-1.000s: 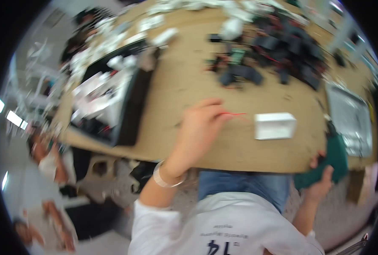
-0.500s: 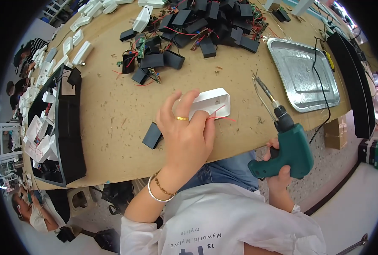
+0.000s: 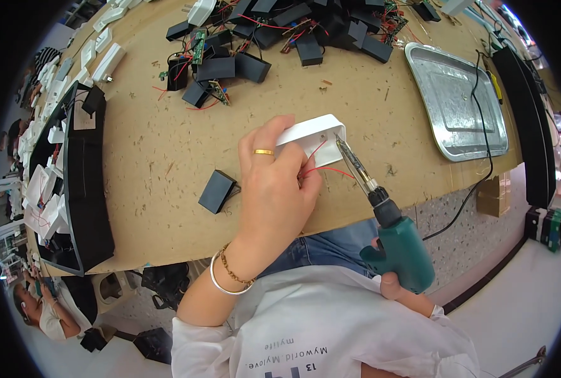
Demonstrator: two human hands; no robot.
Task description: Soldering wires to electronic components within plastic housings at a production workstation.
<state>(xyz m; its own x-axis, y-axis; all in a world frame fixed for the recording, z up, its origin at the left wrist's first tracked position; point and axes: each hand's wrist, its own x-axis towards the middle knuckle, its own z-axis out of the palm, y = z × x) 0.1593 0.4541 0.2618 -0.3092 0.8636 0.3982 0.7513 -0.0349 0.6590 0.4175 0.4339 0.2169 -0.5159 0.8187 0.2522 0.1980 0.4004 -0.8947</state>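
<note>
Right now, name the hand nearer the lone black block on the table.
Left. The left hand is just right of the black block; the right hand, gripping the green tool, is farther right.

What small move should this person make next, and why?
Perhaps ease the red wires toward the metal tip of the teal gun-shaped tool: the left grip seems to pinch them at the open white casing, and the right grip holds the tool with its tip near the casing's right end.
</note>
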